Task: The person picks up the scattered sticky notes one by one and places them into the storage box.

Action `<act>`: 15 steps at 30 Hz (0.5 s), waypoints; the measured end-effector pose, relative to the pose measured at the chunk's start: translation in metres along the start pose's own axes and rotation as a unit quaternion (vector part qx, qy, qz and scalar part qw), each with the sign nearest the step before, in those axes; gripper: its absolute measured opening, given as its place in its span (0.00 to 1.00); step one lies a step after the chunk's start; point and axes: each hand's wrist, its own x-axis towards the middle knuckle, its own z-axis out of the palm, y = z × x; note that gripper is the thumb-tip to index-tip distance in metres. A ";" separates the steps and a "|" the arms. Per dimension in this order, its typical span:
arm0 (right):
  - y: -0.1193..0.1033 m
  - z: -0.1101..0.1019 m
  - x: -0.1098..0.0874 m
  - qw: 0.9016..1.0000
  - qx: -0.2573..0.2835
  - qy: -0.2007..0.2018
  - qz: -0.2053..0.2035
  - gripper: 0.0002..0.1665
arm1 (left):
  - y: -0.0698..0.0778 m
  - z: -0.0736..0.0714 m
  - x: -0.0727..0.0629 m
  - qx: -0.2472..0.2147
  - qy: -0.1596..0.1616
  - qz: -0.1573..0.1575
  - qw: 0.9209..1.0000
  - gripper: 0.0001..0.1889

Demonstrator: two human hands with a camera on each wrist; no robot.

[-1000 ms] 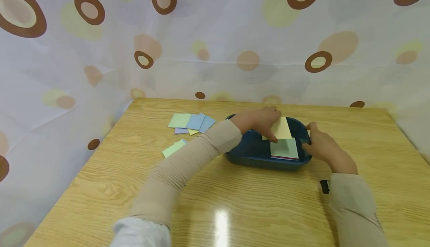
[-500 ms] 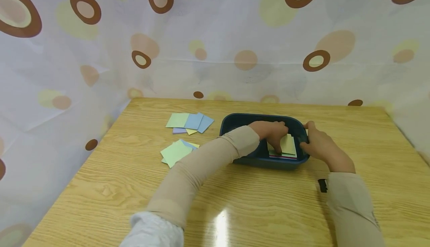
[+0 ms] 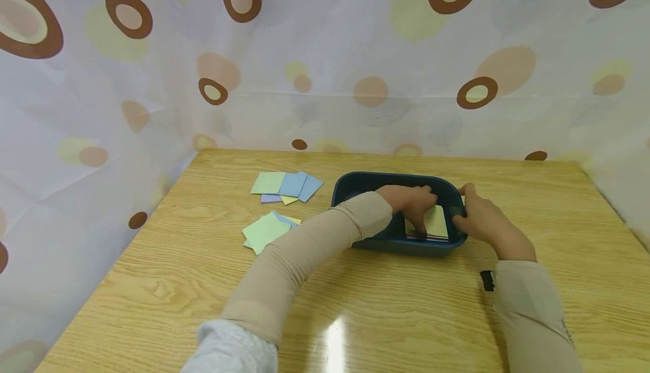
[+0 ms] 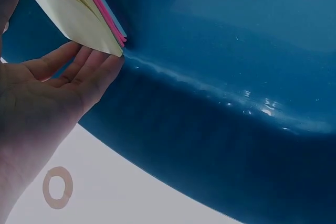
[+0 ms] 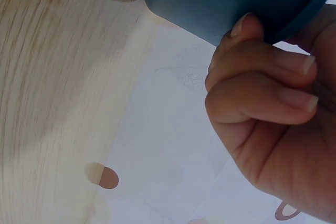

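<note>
My left hand reaches into a dark blue plastic tub and holds a small stack of coloured paper squares at its right end. A pale yellow sheet tops the stack, with pink and light blue edges beneath. In the left wrist view, fingertips press along one edge of the paper stack, with the thumb on the far side. My right hand grips the tub's right end. Up close in the right wrist view, its fingers curl against the outer wall below the rim.
On the table, left of the tub, lie two loose groups of paper squares. The farther group is green, blue, yellow and purple; the nearer one is mostly green, partly behind my left sleeve. A patterned curtain hangs behind the table.
My left hand has lowered a pale yellow paper square onto the stack in the tub, moving slightly right and nearer. The right hand keeps its grip on the tub's end.
</note>
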 end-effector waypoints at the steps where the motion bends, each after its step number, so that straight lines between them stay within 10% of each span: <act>1: 0.000 0.000 0.000 1.000 0.000 0.000 0.000 0.37 | 0.000 0.000 0.000 -0.001 0.000 -0.001 1.000 0.38; 15: -0.002 0.001 -0.001 1.000 0.003 -0.004 0.010 0.37 | 0.002 0.002 0.001 0.006 0.000 -0.001 1.000 0.41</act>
